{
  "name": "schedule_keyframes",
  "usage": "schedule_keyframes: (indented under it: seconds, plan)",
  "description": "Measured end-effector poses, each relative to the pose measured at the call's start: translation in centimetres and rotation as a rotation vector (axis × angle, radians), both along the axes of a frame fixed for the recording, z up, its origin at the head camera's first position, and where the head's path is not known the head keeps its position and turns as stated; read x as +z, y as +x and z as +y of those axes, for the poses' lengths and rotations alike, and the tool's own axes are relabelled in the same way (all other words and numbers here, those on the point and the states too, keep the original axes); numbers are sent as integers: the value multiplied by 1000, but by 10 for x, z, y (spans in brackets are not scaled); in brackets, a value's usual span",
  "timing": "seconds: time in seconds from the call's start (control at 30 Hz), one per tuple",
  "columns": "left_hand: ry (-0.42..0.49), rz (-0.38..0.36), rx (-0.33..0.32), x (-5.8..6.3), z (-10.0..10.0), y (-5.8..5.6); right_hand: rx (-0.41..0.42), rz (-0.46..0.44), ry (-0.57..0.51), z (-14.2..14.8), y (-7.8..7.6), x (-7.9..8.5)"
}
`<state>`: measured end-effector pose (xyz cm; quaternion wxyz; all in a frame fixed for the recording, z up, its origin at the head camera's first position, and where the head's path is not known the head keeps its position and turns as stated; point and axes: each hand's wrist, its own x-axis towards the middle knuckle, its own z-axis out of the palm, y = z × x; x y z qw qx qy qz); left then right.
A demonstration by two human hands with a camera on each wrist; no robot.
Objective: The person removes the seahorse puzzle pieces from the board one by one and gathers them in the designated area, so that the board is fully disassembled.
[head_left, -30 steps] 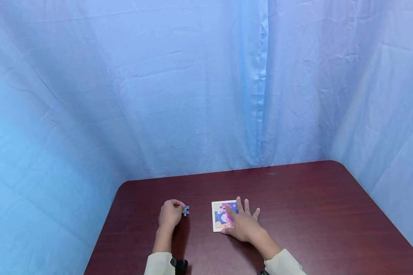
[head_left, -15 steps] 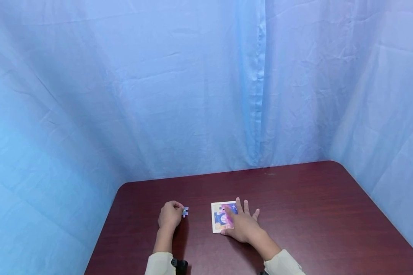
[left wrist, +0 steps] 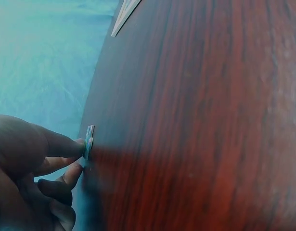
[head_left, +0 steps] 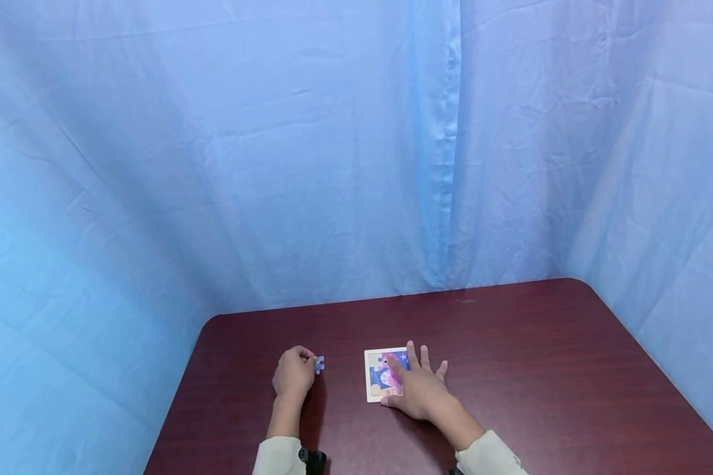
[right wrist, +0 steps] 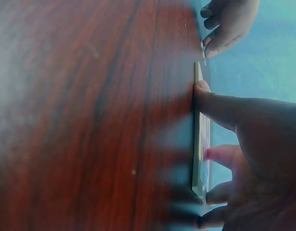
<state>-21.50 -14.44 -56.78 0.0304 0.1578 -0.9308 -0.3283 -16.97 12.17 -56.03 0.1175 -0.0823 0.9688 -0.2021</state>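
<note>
My left hand point(head_left: 293, 377) pinches a small blue-and-purple jigsaw piece point(head_left: 319, 365) between thumb and fingertips, left of the puzzle. In the left wrist view the piece point(left wrist: 89, 140) appears almost edge-on, just off or touching the table; I cannot tell which. A square puzzle board with a pale frame point(head_left: 368, 379) and a pink-and-blue picture lies flat at the middle of the table. Spread over its right side, my right hand point(head_left: 422, 389) rests with its thumb on the near edge. That hand hides part of the picture. The right wrist view shows the board point(right wrist: 196, 144) side-on under thumb and fingers.
The dark red wood-grain table point(head_left: 541, 369) has rounded far corners. Blue cloth curtains point(head_left: 333, 165) hang close behind it and along both sides. A black band point(head_left: 313, 460) sits at the left sleeve cuff.
The jigsaw piece has shifted very slightly left in my left hand's pinch, with less of it showing. My right hand stays on the board.
</note>
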Motion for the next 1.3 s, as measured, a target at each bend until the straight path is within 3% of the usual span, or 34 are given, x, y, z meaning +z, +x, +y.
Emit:
schedule_keyframes:
  seconds: [0.37, 0.63, 1.07, 1.3]
  plan:
    - [-65, 60, -16, 0, 12, 4, 8, 2, 16, 1, -1, 3]
    - [-70, 51, -47, 3, 22, 8, -16, 1, 6, 0, -1, 3]
    - [-62, 133, -194, 13, 48, 18, -24, 21, 11, -1, 2, 1]
    - [-53, 144, -257, 12, 65, 20, -24, 24, 16, -1, 1, 1]
